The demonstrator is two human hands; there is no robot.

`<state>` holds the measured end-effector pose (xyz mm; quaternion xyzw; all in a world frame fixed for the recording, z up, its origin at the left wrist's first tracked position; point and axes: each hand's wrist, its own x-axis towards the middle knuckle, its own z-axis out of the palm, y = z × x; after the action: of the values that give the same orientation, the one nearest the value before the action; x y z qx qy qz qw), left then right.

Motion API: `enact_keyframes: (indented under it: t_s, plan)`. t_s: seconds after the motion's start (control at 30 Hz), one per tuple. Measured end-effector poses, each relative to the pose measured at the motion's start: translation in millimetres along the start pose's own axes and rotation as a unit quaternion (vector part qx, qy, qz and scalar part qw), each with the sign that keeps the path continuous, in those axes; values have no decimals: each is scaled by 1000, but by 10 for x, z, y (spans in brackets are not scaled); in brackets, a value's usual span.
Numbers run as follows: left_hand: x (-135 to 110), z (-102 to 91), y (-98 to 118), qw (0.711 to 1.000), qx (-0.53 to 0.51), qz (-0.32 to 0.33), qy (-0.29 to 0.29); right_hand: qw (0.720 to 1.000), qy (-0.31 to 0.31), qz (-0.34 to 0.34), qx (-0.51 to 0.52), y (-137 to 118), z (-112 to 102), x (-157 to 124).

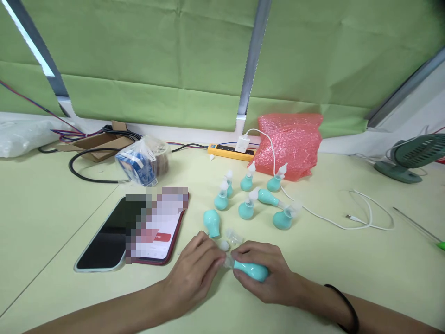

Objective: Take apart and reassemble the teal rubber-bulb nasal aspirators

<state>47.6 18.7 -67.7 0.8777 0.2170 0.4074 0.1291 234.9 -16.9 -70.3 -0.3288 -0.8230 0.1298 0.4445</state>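
Observation:
My right hand [267, 271] is wrapped around a teal squeeze bulb [252, 270] lying on its side, its neck pointing left. At that neck is a clear plastic nozzle [228, 262], pinched by the fingertips of my left hand [198, 271]. Just beyond my fingers lie a clear plastic piece [234, 237] and a small whitish tip [224, 245]. A loose teal bulb [212, 222] rests neck-down beyond my left hand. Farther back, several teal bulb aspirators with clear or white tips stand upright, among them one aspirator [246, 208]; another aspirator [268, 197] lies on its side.
Two phones, a dark-screened one [107, 236] and a lit one [162, 227], lie left. Behind are a bagged blue package [137, 164], a yellow power strip [225, 151] and red bubble wrap [288, 146]. A white cable [323, 222], screwdriver [417, 225] and green fan [413, 155] are right.

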Motion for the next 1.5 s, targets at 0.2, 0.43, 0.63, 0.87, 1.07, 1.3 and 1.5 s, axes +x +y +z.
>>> enact_keyframes:
  t_s: [0.2, 0.43, 0.63, 0.87, 1.07, 1.3, 1.5]
  plan:
    - [60, -41, -172, 999, 32, -7, 21, 1000, -10, 5, -20, -3, -35, -30]
    - [-10, 68, -257, 999, 32, -7, -9, 997, 8, 78, 23, -19, -53, 59]
    - [33, -17, -159, 1000, -4, 2, 15, 994, 34, 93, 46, 0, -50, 72]
    - [238, -68, 80, 987, 124, 47, -88, 995, -40, 94, 0, -109, -129, 71]
    - [229, 39, 141, 983, -12, 49, -176, 995, -80, 60, 27, -247, -267, 104]
    - [161, -55, 311, 956, -201, -15, -215, 976, -147, 99, 127, -265, -429, 89]
    - [152, -33, 267, 975, -142, -9, -171, 926, -245, 167, 233, -228, -680, 372]
